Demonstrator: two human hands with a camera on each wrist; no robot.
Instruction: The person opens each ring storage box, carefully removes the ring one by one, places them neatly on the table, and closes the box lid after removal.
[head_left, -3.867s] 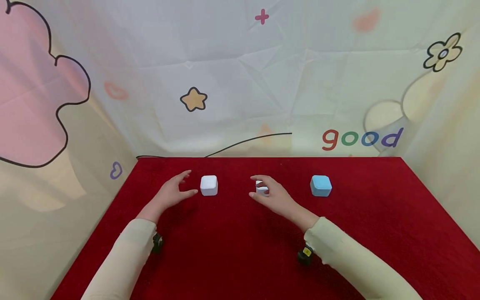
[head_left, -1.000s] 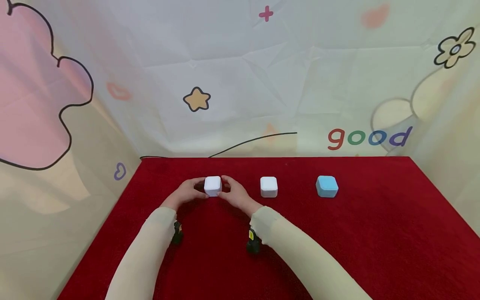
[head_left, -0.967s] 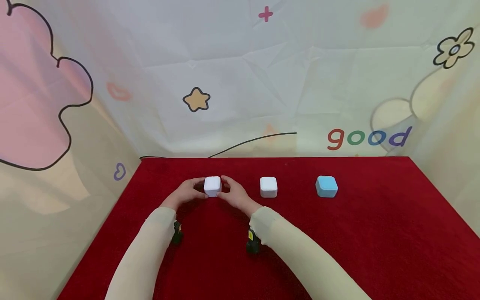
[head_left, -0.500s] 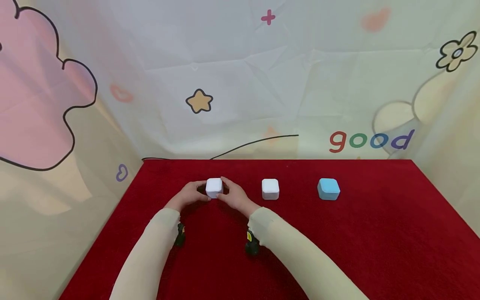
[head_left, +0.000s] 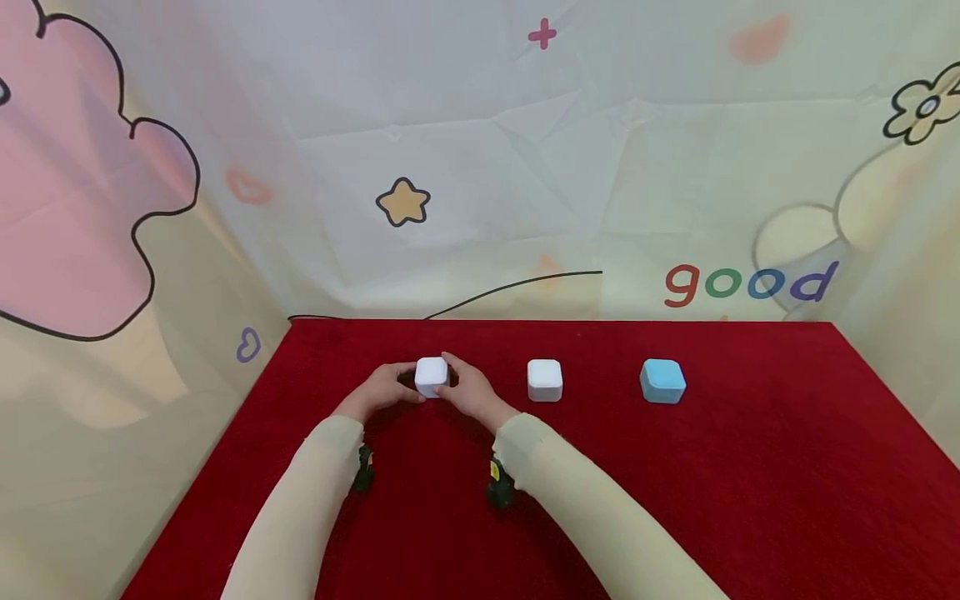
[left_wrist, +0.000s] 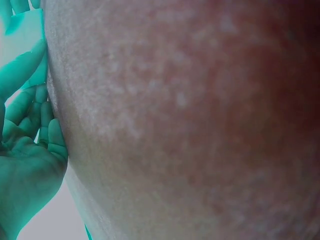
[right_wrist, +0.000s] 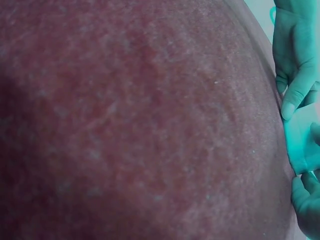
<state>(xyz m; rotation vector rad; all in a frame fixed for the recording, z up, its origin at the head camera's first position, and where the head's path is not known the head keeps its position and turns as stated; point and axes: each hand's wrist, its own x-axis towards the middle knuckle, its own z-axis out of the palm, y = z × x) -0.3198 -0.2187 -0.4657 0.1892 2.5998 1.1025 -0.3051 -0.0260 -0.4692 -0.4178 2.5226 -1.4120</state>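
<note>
A white rounded block [head_left: 431, 377] stands at the left of the row in the head view, between my two hands. My left hand [head_left: 380, 390] curves round its left side, thumb tip at the lower front corner. From the right my right hand [head_left: 474, 393] grips it, thumb over the front face, fingers at the far side. The left wrist view has the left hand [left_wrist: 30, 165] below and the block [left_wrist: 22, 40] at the upper left edge. At the right wrist view's right edge, the block [right_wrist: 302, 142] lies between the left hand [right_wrist: 296, 55] and the right hand [right_wrist: 309, 205].
On the red cloth-covered table [head_left: 480, 517], a second white block [head_left: 544, 381] stands right of the held one. A light blue block [head_left: 663, 382] is farther right. Behind the table hangs a printed curtain [head_left: 480, 167]. Red cloth fills most of both wrist views.
Both hands have come to the left white block from apart; the right hand has left the middle block. Lately the right thumb has shifted onto the block's front. The view has drifted slightly.
</note>
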